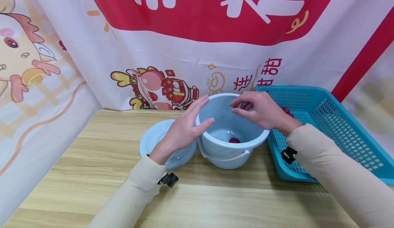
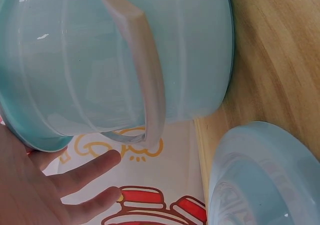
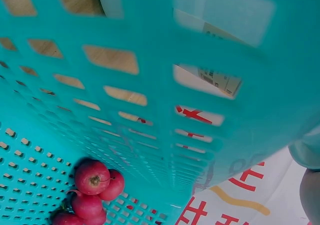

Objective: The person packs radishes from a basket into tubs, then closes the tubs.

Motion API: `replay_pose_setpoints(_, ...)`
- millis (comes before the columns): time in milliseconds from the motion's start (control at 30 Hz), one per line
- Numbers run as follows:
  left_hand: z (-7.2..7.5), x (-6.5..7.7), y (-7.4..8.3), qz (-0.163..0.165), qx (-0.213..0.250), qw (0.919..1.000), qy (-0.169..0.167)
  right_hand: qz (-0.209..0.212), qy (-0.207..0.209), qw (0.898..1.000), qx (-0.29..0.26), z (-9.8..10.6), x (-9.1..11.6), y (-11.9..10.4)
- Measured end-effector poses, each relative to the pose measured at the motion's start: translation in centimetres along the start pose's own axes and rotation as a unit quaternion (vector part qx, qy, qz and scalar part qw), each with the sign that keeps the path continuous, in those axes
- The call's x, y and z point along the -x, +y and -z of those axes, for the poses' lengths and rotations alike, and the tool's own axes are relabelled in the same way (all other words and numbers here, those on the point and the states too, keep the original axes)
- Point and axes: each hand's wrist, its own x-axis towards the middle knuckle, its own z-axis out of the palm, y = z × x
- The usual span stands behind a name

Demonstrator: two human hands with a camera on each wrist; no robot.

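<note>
A light blue bucket (image 1: 220, 120) stands upright with a dark red radish (image 1: 234, 140) on its floor. At the bucket's left rim is my left hand (image 1: 186, 127), its fingers extended. In the left wrist view those fingers spread beside the bucket wall (image 2: 100, 60), gripping nothing visible. My right hand (image 1: 261, 110) hovers over the right part of the bucket's mouth, fingers loosely bent, with nothing visible between thumb and fingertips. Several red radishes (image 3: 92, 176) lie inside the teal basket (image 1: 354, 129) to the right, partly hidden by the right forearm in the head view.
A round light blue lid (image 1: 154, 137) lies on the wooden table (image 1: 101, 173), left of the bucket and partly under the left hand. The bucket's pale handle (image 1: 226, 159) hangs down in front. Behind everything hangs a printed cloth (image 1: 175, 57).
</note>
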Motion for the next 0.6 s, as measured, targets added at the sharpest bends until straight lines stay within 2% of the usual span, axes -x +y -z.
replay_pose_setpoints(133, 0.0, 0.1, 0.1, 0.005, -0.001, 1.0, -0.004, -0.008, 0.002, 1.0, -0.016, 0.0, 0.1, 0.0)
replay_pose_setpoints(233, 0.1, 0.1, 0.1, 0.006, -0.003, 1.0, -0.004, -0.029, 0.004, 0.999, -0.046, 0.2, 0.2, 0.0)
replay_pose_setpoints(433, 0.1, 0.2, 0.1, 0.004, -0.005, 1.0, 0.001, -0.088, 0.025, 0.985, -0.149, 1.1, 1.0, 0.1)
replay_pose_setpoints(600, 0.0, 0.1, 0.0, -0.003, -0.006, 1.0, 0.006, -0.109, 0.056, 0.978, -0.168, 2.4, 2.4, 1.3)
